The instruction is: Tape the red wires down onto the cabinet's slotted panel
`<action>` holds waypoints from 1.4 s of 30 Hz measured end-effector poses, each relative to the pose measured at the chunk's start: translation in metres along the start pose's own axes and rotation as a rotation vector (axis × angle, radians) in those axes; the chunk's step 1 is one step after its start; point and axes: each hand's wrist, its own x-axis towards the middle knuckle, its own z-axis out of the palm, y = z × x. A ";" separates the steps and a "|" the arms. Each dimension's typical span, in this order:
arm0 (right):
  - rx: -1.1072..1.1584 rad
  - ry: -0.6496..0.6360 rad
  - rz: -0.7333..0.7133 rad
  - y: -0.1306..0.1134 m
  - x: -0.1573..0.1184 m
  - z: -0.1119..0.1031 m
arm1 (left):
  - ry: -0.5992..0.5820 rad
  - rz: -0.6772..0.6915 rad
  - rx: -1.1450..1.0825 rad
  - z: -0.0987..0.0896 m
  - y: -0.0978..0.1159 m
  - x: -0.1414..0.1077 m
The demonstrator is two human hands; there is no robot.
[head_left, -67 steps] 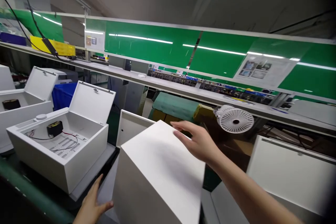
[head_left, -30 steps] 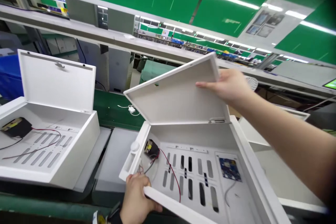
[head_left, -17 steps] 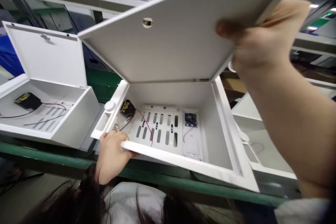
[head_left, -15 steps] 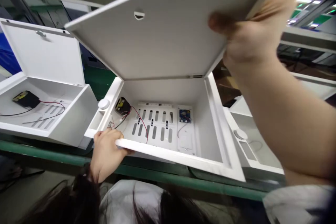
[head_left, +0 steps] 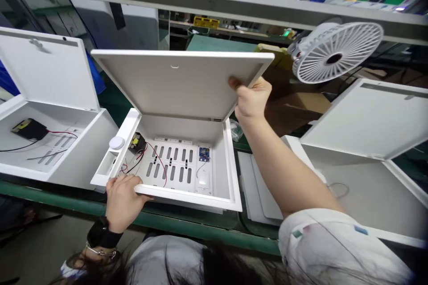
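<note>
A white metal box (head_left: pixel 234 173) stands in front of me with its lid (head_left: pixel 174 84) tilted up on the far hinge. My right hand (head_left: pixel 252 98) grips the lid's right edge, thumb on the inner face. My left hand (head_left: pixel 123 196) is closed round the box's front rim near the left corner. Inside lie a black part with yellow on it (head_left: pixel 137 143), red and black wires, a slotted white plate (head_left: pixel 172 160) and a small blue circuit board (head_left: pixel 204 154). A round white knob (head_left: pixel 117 143) sits on the left rim.
Similar open boxes stand at the left (head_left: pixel 83 142) and right (head_left: pixel 401 196). A white fan (head_left: pixel 334 55) hangs near the grey rail (head_left: pixel 217 4) at the upper right. White panels (head_left: pixel 257 187) lie right of the middle box. The green bench edge (head_left: pixel 187 227) runs along the front.
The view has shifted, bringing the fan and the right box's lid into sight. My right hand and the lid now appear lower and farther left; both hands keep their hold.
</note>
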 end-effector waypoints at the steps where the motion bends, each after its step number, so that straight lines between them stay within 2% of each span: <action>1: -0.014 0.012 0.008 0.006 -0.002 -0.001 | -0.010 0.004 -0.001 0.001 0.001 0.002; 5: -0.046 0.093 0.016 0.024 -0.005 -0.014 | -0.044 0.017 0.001 0.003 0.010 0.009; 13: 0.002 0.191 0.133 0.057 -0.011 -0.057 | -0.076 0.014 0.031 0.020 0.036 0.006; 19: -0.007 0.183 0.193 0.063 -0.004 -0.074 | -0.140 -0.012 0.005 0.024 0.047 -0.002; 23: -0.053 0.134 0.264 0.086 0.008 -0.078 | -0.173 -0.014 -0.032 0.025 0.049 -0.003; 26: -0.103 0.069 0.271 0.101 0.017 -0.080 | -0.202 0.035 -0.049 0.024 0.045 -0.002; 28: -0.167 0.035 0.216 0.097 0.017 -0.081 | -0.213 0.110 -0.056 0.022 0.039 -0.002; 30: -0.265 0.060 0.090 0.078 0.011 -0.080 | -0.199 0.211 -0.084 0.020 0.030 -0.002; 32: -0.382 0.177 -0.120 0.050 -0.003 -0.073 | -0.153 0.302 -0.112 0.017 0.018 -0.002; 34: -0.484 0.296 -0.375 0.024 -0.027 -0.057 | -0.077 0.344 -0.107 0.015 0.004 -0.001; 35: -0.519 0.242 -0.454 0.016 -0.042 -0.046 | -0.039 0.351 -0.094 0.014 -0.002 0.000; 36: -0.542 0.073 -0.491 0.012 -0.061 -0.032 | -0.005 0.354 -0.082 0.014 -0.007 0.001; 37: -0.569 -0.202 -0.445 0.014 -0.081 -0.019 | 0.021 0.354 -0.072 0.015 -0.011 0.002; 38: -0.614 -0.510 -0.331 0.020 -0.102 -0.005 | 0.040 0.359 -0.064 0.015 -0.014 0.002; 39: -0.669 -0.737 -0.186 0.030 -0.124 0.006 | 0.057 0.364 -0.058 0.016 -0.016 0.003; 40: -0.724 -0.940 -0.041 0.044 -0.147 0.015 | 0.069 0.363 -0.049 0.018 -0.016 0.003; 42: -0.802 -1.241 0.218 0.075 -0.191 0.025 | 0.083 0.345 -0.031 0.020 -0.015 0.002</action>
